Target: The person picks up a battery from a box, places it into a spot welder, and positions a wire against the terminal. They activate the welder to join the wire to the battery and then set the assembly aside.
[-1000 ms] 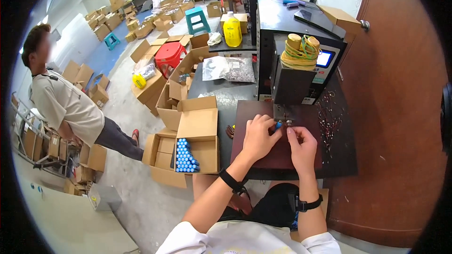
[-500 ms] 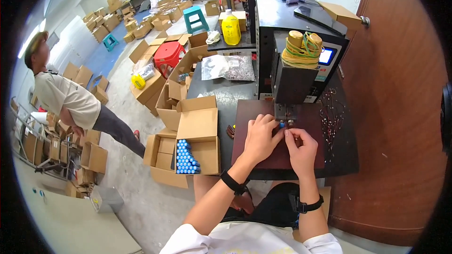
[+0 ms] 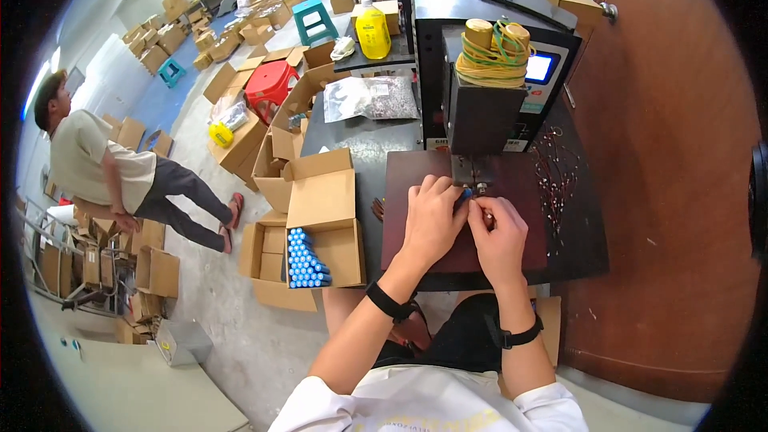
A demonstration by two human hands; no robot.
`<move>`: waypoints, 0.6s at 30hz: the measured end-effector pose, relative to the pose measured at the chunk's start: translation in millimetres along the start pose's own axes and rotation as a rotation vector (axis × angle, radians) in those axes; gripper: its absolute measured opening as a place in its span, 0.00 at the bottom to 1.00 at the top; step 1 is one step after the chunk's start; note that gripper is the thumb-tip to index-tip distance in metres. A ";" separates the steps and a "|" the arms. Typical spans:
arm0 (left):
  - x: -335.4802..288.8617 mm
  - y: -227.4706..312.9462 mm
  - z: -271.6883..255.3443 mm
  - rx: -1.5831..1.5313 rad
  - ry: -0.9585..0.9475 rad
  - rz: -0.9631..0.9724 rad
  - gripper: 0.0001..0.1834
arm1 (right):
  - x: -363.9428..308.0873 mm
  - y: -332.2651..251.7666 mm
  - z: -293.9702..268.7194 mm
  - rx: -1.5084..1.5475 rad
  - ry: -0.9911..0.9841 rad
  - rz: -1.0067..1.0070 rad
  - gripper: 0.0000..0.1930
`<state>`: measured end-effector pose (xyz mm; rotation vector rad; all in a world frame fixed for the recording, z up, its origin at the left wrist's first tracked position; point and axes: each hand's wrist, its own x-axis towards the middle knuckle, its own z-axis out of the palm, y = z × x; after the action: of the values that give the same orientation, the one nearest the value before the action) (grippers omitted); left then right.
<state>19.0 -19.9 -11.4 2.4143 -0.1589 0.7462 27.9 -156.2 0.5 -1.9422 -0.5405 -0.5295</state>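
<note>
My left hand (image 3: 432, 220) is closed around a blue cylindrical battery cell (image 3: 466, 193), with only its end showing past my fingers. The cell sits under the two metal tips (image 3: 478, 187) of a black bench machine (image 3: 488, 116). Close beside it, my right hand (image 3: 500, 232) has thumb and fingertips pinched together at the tips; what they hold is too small and covered to name. Both hands are over a dark red board (image 3: 400, 232) on the black table. To the left, an open cardboard box (image 3: 340, 252) holds several blue battery cells (image 3: 306, 264).
Thin red and black wires (image 3: 554, 184) lie right of the board. A bag of small parts (image 3: 372, 98) and a yellow bottle (image 3: 373, 30) are farther back. Cartons and a red stool (image 3: 270, 84) crowd the left floor, where a person (image 3: 108, 164) stands. A brown door (image 3: 664, 192) is at right.
The view has shifted, so the table and machine appear higher and slightly left. My hands stay at the machine's tips. The person at left has stepped, and both feet now show.
</note>
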 end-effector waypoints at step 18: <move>0.8 -3.6 -2.4 -0.055 -0.077 -0.040 0.13 | -6.6 1.8 -5.7 0.052 0.063 0.043 0.05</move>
<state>19.4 -15.5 -11.2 2.3884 -0.1589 0.6228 22.9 -163.0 -2.3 -1.8771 -0.4672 -0.5419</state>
